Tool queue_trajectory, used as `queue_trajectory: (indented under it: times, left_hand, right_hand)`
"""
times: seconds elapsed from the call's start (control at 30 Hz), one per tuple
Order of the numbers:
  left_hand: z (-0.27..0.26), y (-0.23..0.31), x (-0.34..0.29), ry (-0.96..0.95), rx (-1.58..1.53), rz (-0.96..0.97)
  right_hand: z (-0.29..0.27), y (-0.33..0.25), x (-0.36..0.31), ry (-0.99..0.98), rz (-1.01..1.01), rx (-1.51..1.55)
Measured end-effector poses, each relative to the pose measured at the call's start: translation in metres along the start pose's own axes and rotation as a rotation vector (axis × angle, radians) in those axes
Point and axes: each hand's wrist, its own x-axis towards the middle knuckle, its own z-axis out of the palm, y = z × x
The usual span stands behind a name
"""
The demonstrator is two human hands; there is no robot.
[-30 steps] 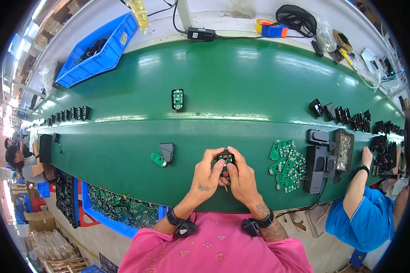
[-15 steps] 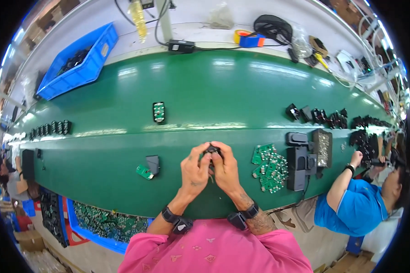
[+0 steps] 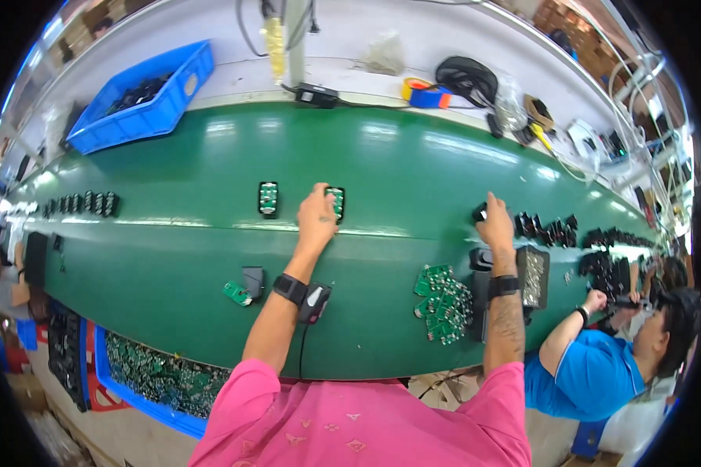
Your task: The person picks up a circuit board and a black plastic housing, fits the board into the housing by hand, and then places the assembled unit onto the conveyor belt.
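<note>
My left hand [image 3: 317, 219] is on the green bench, its fingers closed on the side of a small black housing [image 3: 342, 204] with a green circuit board in it. A matching black housing with a board [image 3: 268, 200] lies just to the left. Out to the right, my right hand [image 3: 496, 226] grips a black housing [image 3: 480, 212] at the near end of a row of black housings [image 3: 547, 230]. The fingers partly hide that piece. Nearer me lie a loose green circuit board [image 3: 237, 293] and a dark grey flat piece [image 3: 253, 282], side by side.
A heap of green circuit boards [image 3: 444, 303] lies beside a black device under my right forearm. A metal-filled tray [image 3: 533, 278] stands past it. A blue bin [image 3: 144, 105] is at the far left, and boards fill another blue bin [image 3: 101, 366] below. A co-worker [image 3: 600, 354] sits right.
My hands were together over a small black part and have moved apart. A second housing with a board now lies under my left hand; my right hand has reached the row of housings.
</note>
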Motion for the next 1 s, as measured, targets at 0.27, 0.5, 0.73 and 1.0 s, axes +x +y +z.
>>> queue_trajectory:
  times: [0.27,0.5,0.73,1.0]
  left_hand:
    - [-0.029,0.047,-0.107,-0.052,0.080,0.265]
    - [-0.024,0.055,-0.163,-0.404,0.044,0.219]
    - [-0.033,0.049,-0.172,-0.423,-0.103,0.213]
    - [-0.040,0.021,-0.174,-0.416,-0.207,0.046]
  right_hand:
    - [-0.007,-0.052,-0.012,-0.252,-0.086,0.186]
    - [-0.015,-0.175,-0.168,-0.495,-0.154,0.742]
    - [0.004,-0.173,-0.197,-0.355,-0.211,0.768]
    - [-0.015,-0.124,-0.176,-0.027,-0.162,0.474]
